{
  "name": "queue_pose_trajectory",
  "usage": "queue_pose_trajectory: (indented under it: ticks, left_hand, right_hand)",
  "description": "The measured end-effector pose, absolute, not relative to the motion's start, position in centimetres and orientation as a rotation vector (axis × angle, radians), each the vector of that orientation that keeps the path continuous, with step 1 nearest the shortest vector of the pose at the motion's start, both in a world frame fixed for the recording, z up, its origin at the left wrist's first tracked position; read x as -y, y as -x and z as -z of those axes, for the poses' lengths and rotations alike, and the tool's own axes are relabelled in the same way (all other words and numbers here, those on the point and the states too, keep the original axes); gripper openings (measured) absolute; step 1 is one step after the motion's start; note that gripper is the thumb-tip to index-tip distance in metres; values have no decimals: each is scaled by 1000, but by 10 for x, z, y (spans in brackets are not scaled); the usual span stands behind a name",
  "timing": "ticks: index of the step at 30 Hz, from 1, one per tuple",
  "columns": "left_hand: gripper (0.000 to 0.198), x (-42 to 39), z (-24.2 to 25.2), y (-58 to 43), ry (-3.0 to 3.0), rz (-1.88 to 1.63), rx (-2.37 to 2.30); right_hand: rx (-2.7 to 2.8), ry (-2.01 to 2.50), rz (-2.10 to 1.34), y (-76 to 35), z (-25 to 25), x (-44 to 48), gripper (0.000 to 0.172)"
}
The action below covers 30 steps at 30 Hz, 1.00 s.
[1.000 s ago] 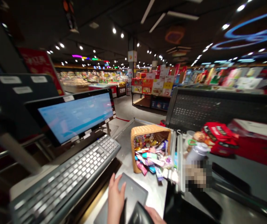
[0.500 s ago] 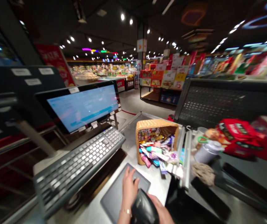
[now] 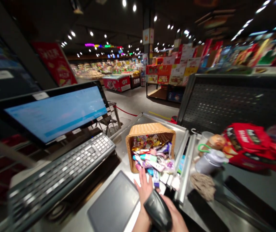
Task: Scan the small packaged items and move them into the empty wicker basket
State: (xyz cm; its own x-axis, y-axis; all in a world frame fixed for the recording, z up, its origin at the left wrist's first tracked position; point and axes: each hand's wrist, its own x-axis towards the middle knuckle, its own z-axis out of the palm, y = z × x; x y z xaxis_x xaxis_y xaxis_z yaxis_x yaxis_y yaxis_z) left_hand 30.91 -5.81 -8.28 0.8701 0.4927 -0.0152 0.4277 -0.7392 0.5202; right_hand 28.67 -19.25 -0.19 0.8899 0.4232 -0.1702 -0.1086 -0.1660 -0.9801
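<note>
Observed at a steel checkout counter [image 3: 128, 151]: left hand [image 3: 144, 190] open, fingers spread and pointing away from the wearer. Its fingertips [image 3: 142, 175] reach the near edge of a heap of small snack packets [image 3: 151, 158]; contact cannot be told. The right hand [image 3: 178, 219] is closed around the grip of a black handheld barcode scanner [image 3: 157, 210], some fingers hidden behind it. The scanner lies just beside the left wrist. The packets spill from a wicker basket [image 3: 150, 130] lying on its side, opening toward the wearer. A dark flat pad [image 3: 114, 206] lies on the counter left of both hands. Farther left stand a black keyboard [image 3: 63, 170] and a lit monitor [image 3: 53, 112]. To the right, beyond two metal rails [image 3: 185, 170], sit a grey bottle [image 3: 210, 162] with a green loop handle and a red bag [image 3: 249, 145]. Behind the basket rises a perforated black panel [image 3: 232, 103].
</note>
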Motion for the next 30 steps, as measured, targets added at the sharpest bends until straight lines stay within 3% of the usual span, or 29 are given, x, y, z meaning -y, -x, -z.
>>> queue_pose_trajectory:
  ticks: [7, 17, 21, 23, 27, 30]
  left_hand:
    - [44, 77, 96, -336, -2500, -150, -863]
    - [33, 71, 99, -333, -2501, -155, -963]
    - [27, 64, 98, -318, -2434, -215, -1003]
    - [19, 57, 99, -303, -2323, -287, -1032]
    - [36, 39, 105, -270, -2132, -413, -1202]
    - [32, 29, 106, -252, -2141, -290, -1419]
  right_hand:
    - [-6, 1522, -710, -328, 44, 202, 76]
    - [-1, 1550, -784, -341, 77, 206, 70]
    - [213, 1663, -599, -329, 76, 205, 50]
    - [365, 1713, -455, -323, 71, 206, 50]
    - [460, 1727, -435, -320, 58, 208, 51]
    - [462, 1706, -453, -321, 54, 209, 48]
